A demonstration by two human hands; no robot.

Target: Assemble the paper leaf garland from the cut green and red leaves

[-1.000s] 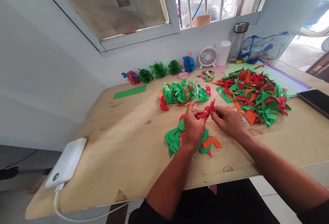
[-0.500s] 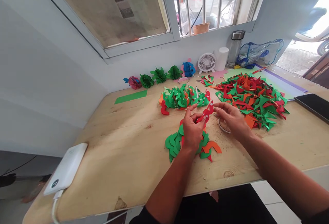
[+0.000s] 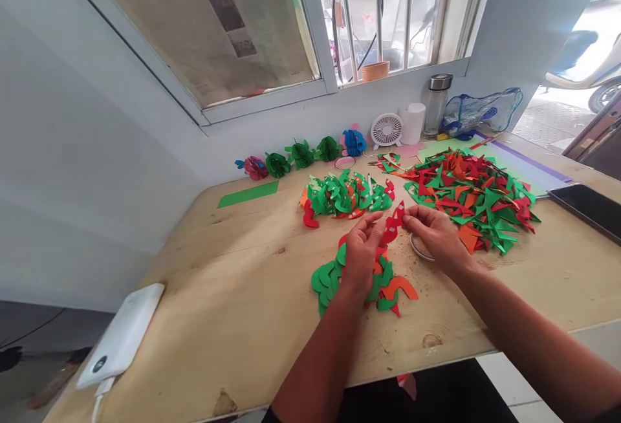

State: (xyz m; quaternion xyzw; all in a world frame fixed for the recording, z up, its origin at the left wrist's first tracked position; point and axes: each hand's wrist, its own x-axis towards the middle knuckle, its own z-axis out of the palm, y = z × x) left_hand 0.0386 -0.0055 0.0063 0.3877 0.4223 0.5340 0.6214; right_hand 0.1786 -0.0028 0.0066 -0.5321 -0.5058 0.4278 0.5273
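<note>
A curved red paper cutout (image 3: 392,226) with small white patches is held up between my two hands. My left hand (image 3: 363,248) pinches its left side between thumb and fingers. At its right edge are the closed fingertips of my right hand (image 3: 434,235). Beneath my left hand lies a pile of curved green, red and orange paper cutouts (image 3: 330,281), partly hidden by the wrist. Just beyond the hands sits a second heap of green cutouts with white patches (image 3: 334,193). A roll-like ring (image 3: 421,248) lies under my right hand, partly covered.
A large heap of paper scraps (image 3: 475,193) spreads at the right, beside a phone (image 3: 587,209). Along the wall stand folded paper turtles (image 3: 301,153), a small fan (image 3: 387,130) and a glass bottle (image 3: 436,106). A white power bank (image 3: 121,336) lies at the left edge.
The view has tilted slightly upward. My left fingers have shifted on the red cutout, and my right fingertips have come in against its right edge.
</note>
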